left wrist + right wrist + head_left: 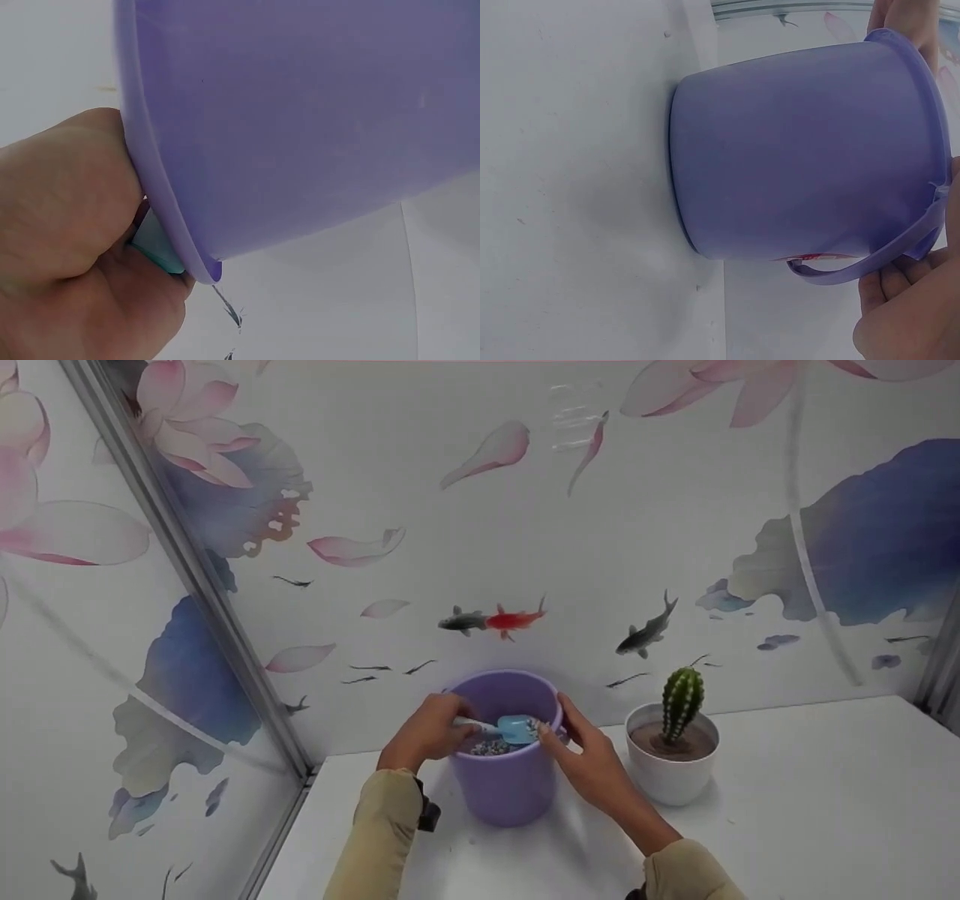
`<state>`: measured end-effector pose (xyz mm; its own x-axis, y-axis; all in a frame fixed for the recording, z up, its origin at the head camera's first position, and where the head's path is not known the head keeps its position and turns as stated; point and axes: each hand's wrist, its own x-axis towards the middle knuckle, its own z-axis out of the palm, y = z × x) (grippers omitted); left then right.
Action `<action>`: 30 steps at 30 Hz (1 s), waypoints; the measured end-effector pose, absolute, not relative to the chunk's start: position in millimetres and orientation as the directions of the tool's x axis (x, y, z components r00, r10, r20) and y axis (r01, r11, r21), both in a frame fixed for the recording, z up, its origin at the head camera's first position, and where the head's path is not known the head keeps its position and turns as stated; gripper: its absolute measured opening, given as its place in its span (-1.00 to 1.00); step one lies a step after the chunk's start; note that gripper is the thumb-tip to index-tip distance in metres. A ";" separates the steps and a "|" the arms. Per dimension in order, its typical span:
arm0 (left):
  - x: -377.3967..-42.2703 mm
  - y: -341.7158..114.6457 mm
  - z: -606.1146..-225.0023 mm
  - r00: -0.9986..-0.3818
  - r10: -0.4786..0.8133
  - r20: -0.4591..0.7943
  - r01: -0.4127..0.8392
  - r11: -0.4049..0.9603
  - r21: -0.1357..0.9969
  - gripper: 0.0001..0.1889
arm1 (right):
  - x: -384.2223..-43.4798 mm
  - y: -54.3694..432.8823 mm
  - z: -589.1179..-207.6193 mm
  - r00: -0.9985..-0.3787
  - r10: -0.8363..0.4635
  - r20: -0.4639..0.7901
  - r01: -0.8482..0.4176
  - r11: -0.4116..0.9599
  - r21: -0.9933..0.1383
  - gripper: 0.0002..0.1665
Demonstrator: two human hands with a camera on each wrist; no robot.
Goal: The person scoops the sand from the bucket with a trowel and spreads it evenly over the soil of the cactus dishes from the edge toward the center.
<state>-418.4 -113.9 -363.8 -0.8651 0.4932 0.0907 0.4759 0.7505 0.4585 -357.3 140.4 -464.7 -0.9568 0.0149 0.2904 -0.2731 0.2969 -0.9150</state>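
A purple bucket (506, 791) stands upright on the white table with grey gravel (489, 747) inside. My left hand (427, 733) reaches over its near left rim and grips the pale handle of a small shovel. The shovel's light blue blade (517, 729) lies level across the bucket's mouth, pointing right, with some gravel at its tip. At the right rim, my right hand (596, 765) holds the bucket, thumb on the near side close to the blade tip. In the right wrist view, the bucket's carrying handle (862, 268) hangs down beside the fingers (894, 283).
Right of the bucket stands a white pot (670, 776) with brown soil and a green cactus (682, 705). Behind the table rises a white panel (420, 457) printed with lotus petals and fish. A metal frame post (187, 562) runs along the left corner.
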 end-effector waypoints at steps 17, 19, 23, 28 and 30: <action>-407.7 -130.9 -362.0 -0.840 0.499 0.214 0.537 0.705 0.464 -0.84 | -356.5 142.6 -465.2 -0.954 0.004 0.300 -0.285 0.296 -0.912 0.07; -406.7 -132.0 -363.5 -0.837 0.496 0.232 0.544 0.700 0.464 -0.84 | -356.7 142.8 -465.4 -0.955 0.002 0.297 -0.283 0.299 -0.911 0.07; -404.0 -133.9 -365.7 -0.833 0.490 0.258 0.551 0.692 0.467 -0.85 | -357.2 143.1 -466.3 -0.956 -0.008 0.293 -0.282 0.302 -0.911 0.13; -401.1 -136.5 -366.9 -0.843 0.464 0.272 0.537 0.688 0.488 -0.84 | -358.0 142.4 -467.4 -0.955 -0.014 0.296 -0.287 0.291 -0.913 0.15; -399.5 -137.6 -367.3 -0.850 0.449 0.275 0.526 0.690 0.497 -0.84 | -358.2 141.4 -467.8 -0.956 -0.014 0.292 -0.284 0.291 -0.914 0.15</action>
